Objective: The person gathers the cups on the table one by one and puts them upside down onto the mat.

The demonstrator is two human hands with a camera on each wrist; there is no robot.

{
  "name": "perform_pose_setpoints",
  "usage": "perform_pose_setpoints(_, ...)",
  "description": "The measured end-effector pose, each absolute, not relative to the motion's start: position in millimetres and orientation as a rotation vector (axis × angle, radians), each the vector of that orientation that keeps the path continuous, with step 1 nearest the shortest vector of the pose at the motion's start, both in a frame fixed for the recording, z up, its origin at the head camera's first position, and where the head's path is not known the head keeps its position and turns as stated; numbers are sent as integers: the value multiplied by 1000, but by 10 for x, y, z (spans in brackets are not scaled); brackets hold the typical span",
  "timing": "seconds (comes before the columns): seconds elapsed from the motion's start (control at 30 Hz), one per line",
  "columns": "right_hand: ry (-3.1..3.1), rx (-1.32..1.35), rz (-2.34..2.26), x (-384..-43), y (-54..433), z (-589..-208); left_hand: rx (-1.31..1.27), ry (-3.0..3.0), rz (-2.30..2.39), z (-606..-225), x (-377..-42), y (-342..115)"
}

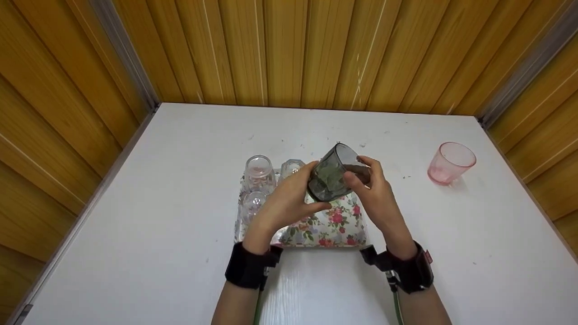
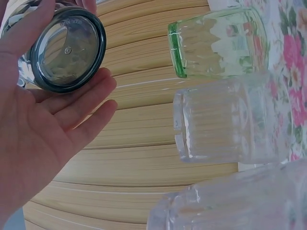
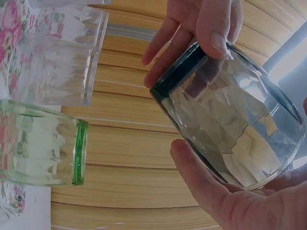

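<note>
Both hands hold a dark grey faceted glass [image 1: 328,180] above a floral tray [image 1: 336,221], tilted with its mouth toward the upper right in the head view. My left hand [image 1: 289,198] grips it near the thick base, which faces the left wrist camera. Toward the rim, my right hand [image 1: 379,196] holds it between thumb and fingers. Upside down on the tray stand clear glasses [image 1: 259,174], partly covered by the left hand in the head view. A green-tinted glass [image 2: 220,45], also base up, shows beside them in the left wrist view.
A pink glass [image 1: 451,162] stands upright on the white table [image 1: 487,253] at the right. Yellow wood-look panels [image 1: 289,54] rise behind the table and along both sides. Each wrist wears a black strap [image 1: 250,266] with a green cable.
</note>
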State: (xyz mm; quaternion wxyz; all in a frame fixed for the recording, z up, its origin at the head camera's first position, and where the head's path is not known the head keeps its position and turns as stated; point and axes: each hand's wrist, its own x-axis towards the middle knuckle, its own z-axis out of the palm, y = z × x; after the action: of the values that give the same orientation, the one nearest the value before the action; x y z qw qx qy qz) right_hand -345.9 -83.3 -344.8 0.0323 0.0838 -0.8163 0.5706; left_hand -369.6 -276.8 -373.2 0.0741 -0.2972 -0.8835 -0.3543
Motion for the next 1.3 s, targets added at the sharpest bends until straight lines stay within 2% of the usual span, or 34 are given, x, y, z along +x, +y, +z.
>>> perform_pose_setpoints(1.3, -2693, 205, 1649, -3558, -796, -3492, -907, -2744, -1074, -3662, -3682, -2932)
